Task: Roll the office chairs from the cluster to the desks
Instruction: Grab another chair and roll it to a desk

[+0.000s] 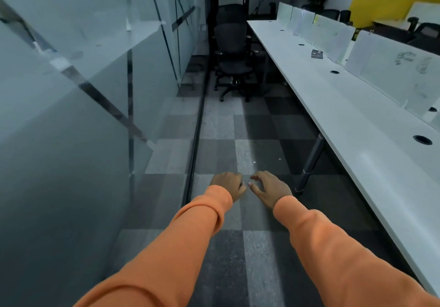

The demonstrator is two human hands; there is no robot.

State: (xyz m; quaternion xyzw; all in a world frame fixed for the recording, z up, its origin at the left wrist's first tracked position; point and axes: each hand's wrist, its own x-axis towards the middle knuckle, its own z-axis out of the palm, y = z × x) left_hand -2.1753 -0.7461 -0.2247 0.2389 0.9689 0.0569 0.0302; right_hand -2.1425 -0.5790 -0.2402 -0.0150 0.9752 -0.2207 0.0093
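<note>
- Both arms in orange sleeves stretched out in front of me, lower centre of frame, over the checkered carpet floor [238, 125].
- Left hand [227, 186]: fingers curled under into a loose fist, nothing in it.
- Right hand [270, 188]: relaxed, fingers a bit spread, also gripping nothing. The two hands are just beside each other, not touching any chair.
- Office chairs [234, 68]: black, bunched at the far end of the aisle, upper centre of frame. At least 2, one behind the other; can't tell the exact count, too dark back there. Well apart from my hands.
- Desk [333, 106]: long white run down the right side of frame, w/ frosted dividers [328, 35] along its far edge, round cable holes [422, 139] and a small dark item [316, 54] lying on top.
- Glass wall [83, 92] fills the left side, so the aisle is narrow.
- Progress, my read: no chair shows tucked in along my side of the desk, so for this row approx. nothing is placed yet.
- A few dark chairs [426, 31] sit past the dividers, upper right, but can't tell if those count.
- Left to do: walk up to the cluster, grab the front chair by its backrest, roll it back along the desk, park it at a seat; repeat for the rest.
</note>
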